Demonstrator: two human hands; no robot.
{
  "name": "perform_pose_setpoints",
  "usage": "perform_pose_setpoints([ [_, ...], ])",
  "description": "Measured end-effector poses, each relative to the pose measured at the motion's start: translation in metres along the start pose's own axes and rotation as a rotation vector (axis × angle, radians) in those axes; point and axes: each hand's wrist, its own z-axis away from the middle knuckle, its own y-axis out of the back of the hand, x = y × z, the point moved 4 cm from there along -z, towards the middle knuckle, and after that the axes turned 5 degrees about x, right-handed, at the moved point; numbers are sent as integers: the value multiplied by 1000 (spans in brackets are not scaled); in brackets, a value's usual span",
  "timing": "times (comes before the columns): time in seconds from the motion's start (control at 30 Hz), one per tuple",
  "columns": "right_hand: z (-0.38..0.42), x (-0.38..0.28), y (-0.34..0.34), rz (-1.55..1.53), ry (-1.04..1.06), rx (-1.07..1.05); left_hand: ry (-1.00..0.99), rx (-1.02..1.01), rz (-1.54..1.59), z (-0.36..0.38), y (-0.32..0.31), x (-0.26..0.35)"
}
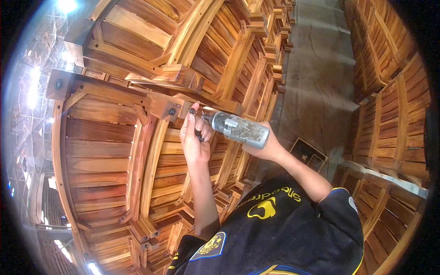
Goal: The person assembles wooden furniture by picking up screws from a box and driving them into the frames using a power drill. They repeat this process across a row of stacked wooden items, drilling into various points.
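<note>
My right hand (262, 145) is wrapped round the handle of a worn grey power drill (240, 130), its nose pointing left. At the drill's tip, my left hand (196, 136) pinches a small black furniture foot (192, 111) between thumb and finger, close to the end of a wooden leg. More dark small pieces (199, 134) show against the curled fingers of that hand. A similar black round foot (172, 111) sits on the end of the neighbouring wooden leg (160, 106), and another (58, 84) is on a leg farther left.
Stacked slatted wooden furniture (98, 158) fills the left and centre, with leg ends jutting out. More wooden pieces (389, 110) line the right side. Between them runs a grey concrete floor (316, 59), with a dark framed tray (308, 156) on it.
</note>
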Motion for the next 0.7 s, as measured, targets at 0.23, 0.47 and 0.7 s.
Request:
perform_pose_setpoints([
  [0.23, -1, 1, 2, 4, -13, -36, -7, 19, -6, 1, -1, 0],
  [0.47, -3, 2, 1, -6, -2, -13, -25, 275, -114, 22, 27, -1],
  [0.7, -3, 4, 0, -5, -15, -26, -144, 332, 31, -6, 63, 8],
])
